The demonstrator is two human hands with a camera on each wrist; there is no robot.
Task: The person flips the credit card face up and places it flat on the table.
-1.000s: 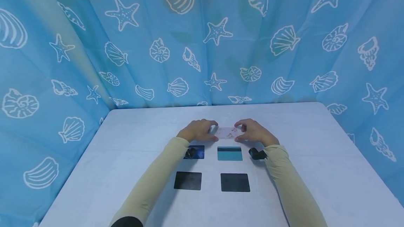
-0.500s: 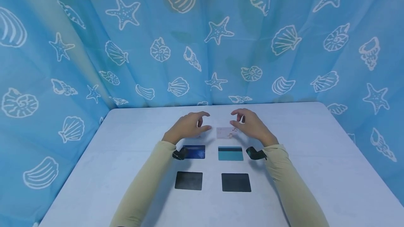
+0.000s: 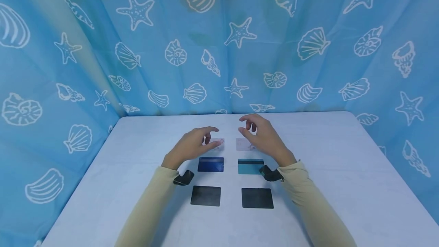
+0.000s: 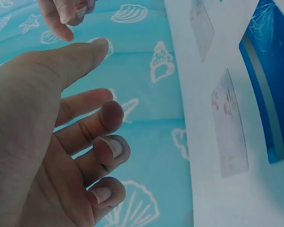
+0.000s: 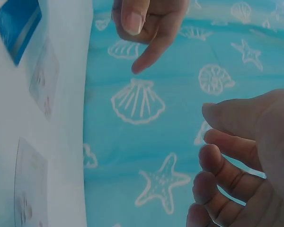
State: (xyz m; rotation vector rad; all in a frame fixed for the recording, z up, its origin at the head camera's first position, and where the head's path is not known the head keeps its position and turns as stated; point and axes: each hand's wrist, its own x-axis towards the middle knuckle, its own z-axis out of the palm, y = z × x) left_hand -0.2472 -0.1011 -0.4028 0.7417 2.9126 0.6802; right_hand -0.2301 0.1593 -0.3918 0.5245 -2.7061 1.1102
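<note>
Lying flat in the far row on the white table point(image 3: 113, 170) are the left pink-printed pale card point(image 4: 229, 127) and the right pink-printed pale card point(image 3: 242, 145). The left hand point(image 3: 192, 144) and the right hand point(image 3: 262, 134) hover near them, thumbs and fingers loosely curved apart, gripping nothing. Nearer the person lie a blue striped card point(image 3: 210, 165), a teal striped card point(image 3: 247, 168) and two black cards point(image 3: 205, 196), with a seashell-patterned curtain point(image 3: 205, 18) beyond.

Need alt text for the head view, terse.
A person's left hand and right hand, both empty, hover above a white table holding, in rows from far to near, two pale cards, a blue card beside a teal card, and two dark cards. A blue curtain with a white seashell-and-starfish print hangs behind.
</note>
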